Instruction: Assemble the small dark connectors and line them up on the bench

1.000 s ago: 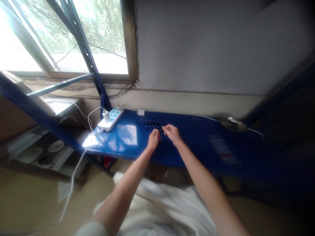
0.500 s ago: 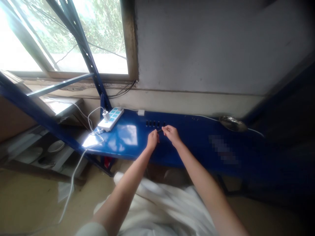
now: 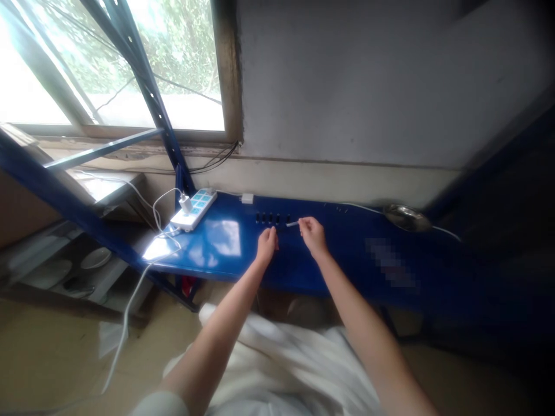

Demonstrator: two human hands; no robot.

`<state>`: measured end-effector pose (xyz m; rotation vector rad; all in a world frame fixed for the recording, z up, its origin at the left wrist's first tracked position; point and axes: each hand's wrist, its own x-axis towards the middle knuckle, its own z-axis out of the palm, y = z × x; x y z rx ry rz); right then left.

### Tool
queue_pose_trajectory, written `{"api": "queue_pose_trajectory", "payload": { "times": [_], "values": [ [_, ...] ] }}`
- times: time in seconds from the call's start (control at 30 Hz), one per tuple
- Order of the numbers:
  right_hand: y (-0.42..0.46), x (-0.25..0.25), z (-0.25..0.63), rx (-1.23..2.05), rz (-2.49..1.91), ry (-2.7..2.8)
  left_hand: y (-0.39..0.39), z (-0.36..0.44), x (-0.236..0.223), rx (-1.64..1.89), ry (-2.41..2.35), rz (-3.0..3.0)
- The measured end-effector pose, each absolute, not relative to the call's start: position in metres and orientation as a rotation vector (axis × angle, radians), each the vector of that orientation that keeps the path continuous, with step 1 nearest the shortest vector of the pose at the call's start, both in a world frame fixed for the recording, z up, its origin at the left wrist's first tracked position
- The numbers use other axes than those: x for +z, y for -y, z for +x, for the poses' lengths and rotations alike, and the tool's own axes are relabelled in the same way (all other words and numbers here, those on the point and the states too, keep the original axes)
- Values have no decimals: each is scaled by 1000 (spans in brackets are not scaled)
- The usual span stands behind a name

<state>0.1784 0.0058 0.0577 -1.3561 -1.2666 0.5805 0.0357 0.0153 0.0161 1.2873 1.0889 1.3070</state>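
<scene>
My right hand [image 3: 313, 234] is closed in a pinch on a thin, light-coloured stick [image 3: 292, 224], which points left toward my other hand. My left hand [image 3: 266, 245] is closed too, fingers pressed together; a small dark piece seems to stick out of it, too dim to name. The two hands are apart, above the blue table [image 3: 243, 266]. Just beyond them stands a row of several small black pieces [image 3: 270, 218], one set a little off to the right.
A white power strip [image 3: 195, 211] with a plug and cables lies at the table's left end. A white adapter [image 3: 247, 199] sits near the wall. At the right back is a shiny metal bowl [image 3: 406, 216], with a white cable by it. A blue metal post [image 3: 151, 92] rises at left.
My right hand has drawn away to the right from my left hand. The light stick now shows in the gap between them. My left hand has barely moved.
</scene>
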Motion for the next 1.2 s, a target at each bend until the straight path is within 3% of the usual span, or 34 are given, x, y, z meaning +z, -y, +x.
{"api": "queue_pose_trajectory", "payload": {
  "times": [0.17, 0.57, 1.2],
  "values": [
    [-2, 56, 176, 447, -1302, 1397, -11, 34, 22, 1165, -976, 1445],
    [0, 28, 171, 602, -1351, 1577, -20, 34, 12, 1258, -884, 1338],
    [-4, 41, 177, 726, -1347, 1861, -14, 34, 16, 1166, -991, 1458]
  ]
}}
